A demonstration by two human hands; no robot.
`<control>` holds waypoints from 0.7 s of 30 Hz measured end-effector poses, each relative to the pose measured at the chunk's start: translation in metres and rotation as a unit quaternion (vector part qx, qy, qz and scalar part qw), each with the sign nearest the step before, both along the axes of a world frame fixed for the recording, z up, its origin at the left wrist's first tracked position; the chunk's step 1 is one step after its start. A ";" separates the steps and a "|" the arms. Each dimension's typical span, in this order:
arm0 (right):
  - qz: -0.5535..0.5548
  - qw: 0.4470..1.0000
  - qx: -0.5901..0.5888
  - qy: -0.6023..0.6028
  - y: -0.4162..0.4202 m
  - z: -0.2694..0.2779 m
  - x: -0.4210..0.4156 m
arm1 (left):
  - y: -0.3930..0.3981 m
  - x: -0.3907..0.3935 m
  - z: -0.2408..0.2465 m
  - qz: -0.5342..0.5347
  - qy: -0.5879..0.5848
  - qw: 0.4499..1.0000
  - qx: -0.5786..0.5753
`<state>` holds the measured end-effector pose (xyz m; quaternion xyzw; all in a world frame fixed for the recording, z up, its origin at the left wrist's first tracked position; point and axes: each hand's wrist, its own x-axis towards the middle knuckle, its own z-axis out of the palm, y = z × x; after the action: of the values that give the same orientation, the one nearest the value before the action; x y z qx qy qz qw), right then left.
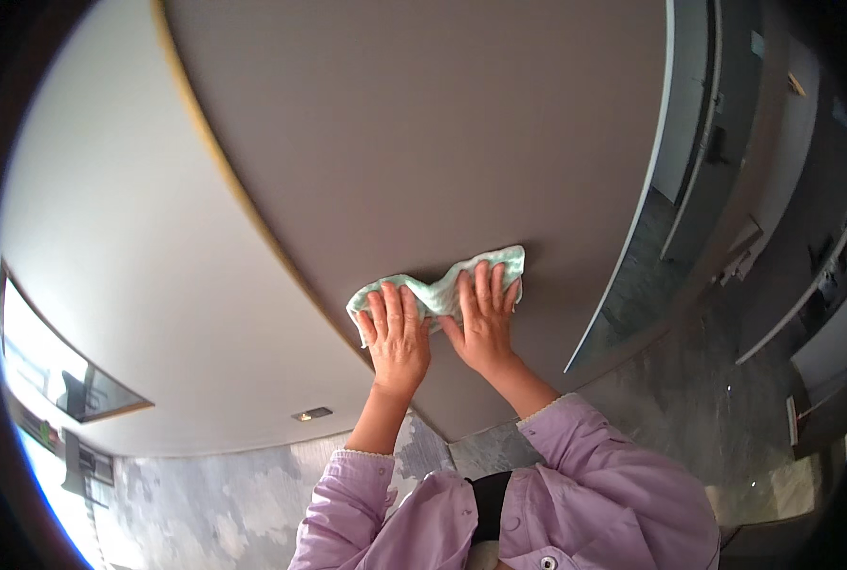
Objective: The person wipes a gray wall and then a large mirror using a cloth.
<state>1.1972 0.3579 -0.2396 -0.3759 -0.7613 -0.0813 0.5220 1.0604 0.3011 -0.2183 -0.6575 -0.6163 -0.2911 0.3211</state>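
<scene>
A pale green and white cloth (438,297) lies spread against a smooth grey-brown panel (423,142), with a raised fold near its middle. My left hand (399,345) presses flat on the cloth's left part, fingers pointing up the panel. On the right part rests my right hand (486,317), its fingers slightly spread and its thumb angled toward the left hand. Both palms are hidden, and the cloth's lower edge is partly covered by the hands. Light purple sleeves (580,434) end below both wrists.
Gold-coloured trim (241,196) runs between the panel and a white wall (145,285), which carries a small plate (312,414) low down. A pale strip (644,192) edges the panel's right side, beside a dark reflective surface (722,185). Mottled grey flooring (231,499) lies below.
</scene>
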 end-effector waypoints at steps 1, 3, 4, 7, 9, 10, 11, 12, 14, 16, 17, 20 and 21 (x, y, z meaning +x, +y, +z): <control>-0.004 1.000 -0.017 0.021 0.002 -0.002 0.002 | 0.000 0.004 0.007 0.000 -0.014 1.000 -0.016; -0.031 0.998 -0.032 0.038 0.008 -0.005 0.007 | 0.007 0.005 0.015 -0.022 0.012 0.999 -0.023; -0.040 0.997 -0.045 0.043 0.009 -0.005 0.007 | 0.011 0.004 0.017 -0.034 0.028 0.999 -0.028; -0.046 0.994 -0.062 0.080 0.015 -0.002 0.008 | 0.023 0.013 0.025 -0.060 0.050 0.996 -0.038; -0.053 0.991 -0.060 0.107 0.027 0.001 0.009 | 0.037 0.020 0.034 -0.077 0.075 0.994 -0.016; -0.068 0.991 -0.048 0.109 0.035 0.006 0.008 | 0.046 0.022 0.042 -0.086 0.087 0.992 -0.006; -0.083 0.990 -0.036 0.111 0.044 0.012 0.009 | 0.055 0.025 0.051 -0.095 0.099 0.991 0.005; -0.094 0.988 -0.036 0.117 0.051 0.027 0.010 | 0.065 0.030 0.063 -0.101 0.114 0.988 0.033; -0.109 0.985 0.000 0.131 0.067 0.050 0.016 | 0.081 0.045 0.087 -0.111 0.125 0.983 0.074; -0.128 0.982 0.024 0.135 0.078 0.078 0.032 | 0.090 0.067 0.109 -0.113 0.104 0.984 0.093; -0.136 0.981 0.029 0.138 0.081 0.087 0.039 | 0.093 0.075 0.115 -0.114 0.089 0.985 0.097; -0.136 0.984 0.017 0.111 0.085 0.077 0.059 | 0.094 0.089 0.098 -0.094 0.083 0.990 0.068; -0.133 0.986 0.010 0.101 0.083 0.071 0.063 | 0.093 0.089 0.089 -0.094 0.086 0.990 0.060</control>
<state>1.2606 0.4412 -0.1687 -0.4750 -0.6471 -0.1189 0.5843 1.1494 0.3940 -0.1294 -0.7148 -0.5032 -0.2984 0.3830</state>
